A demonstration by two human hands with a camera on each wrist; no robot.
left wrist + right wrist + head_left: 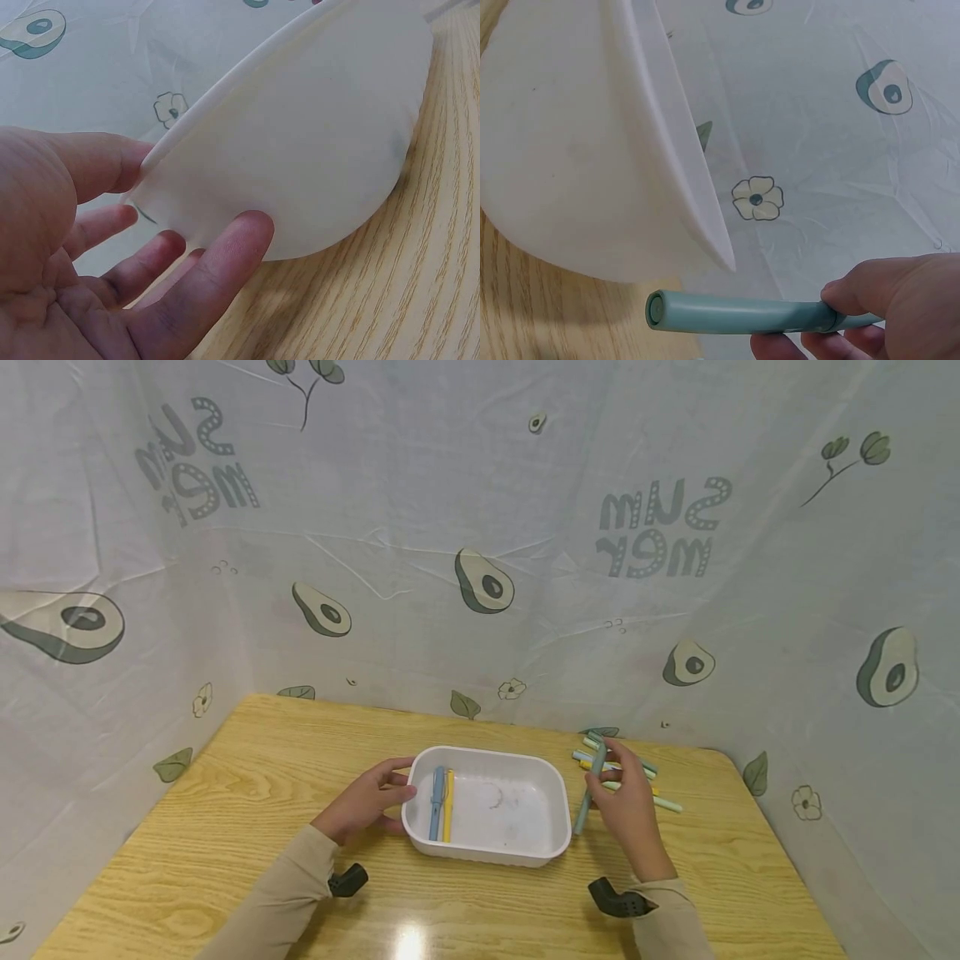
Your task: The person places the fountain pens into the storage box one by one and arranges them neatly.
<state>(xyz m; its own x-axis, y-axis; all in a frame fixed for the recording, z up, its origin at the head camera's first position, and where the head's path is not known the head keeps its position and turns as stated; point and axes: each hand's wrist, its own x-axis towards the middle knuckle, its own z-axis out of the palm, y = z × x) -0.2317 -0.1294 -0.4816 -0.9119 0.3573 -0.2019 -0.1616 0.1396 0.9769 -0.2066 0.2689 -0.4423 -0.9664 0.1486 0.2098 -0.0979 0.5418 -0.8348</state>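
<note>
A white plastic tray (510, 814) stands on the table in the head view. Inside it, at the left end, a blue pen (437, 806) and a yellow pen (448, 810) lie side by side. My left hand (369, 797) holds the tray's left end, thumb at the rim and fingers against the outer wall (322, 150). Just beyond the tray's right end, my right hand (628, 797) pinches a dark green pen (727, 312) between thumb and fingers. The pen slants, its near end close to the tray's right rim.
Several pens in green, blue and yellow lie in a loose pile (666, 804) behind and beside my right hand, which partly hides them. A pale curtain (405, 635) with avocado prints hangs behind the wooden table (300, 735).
</note>
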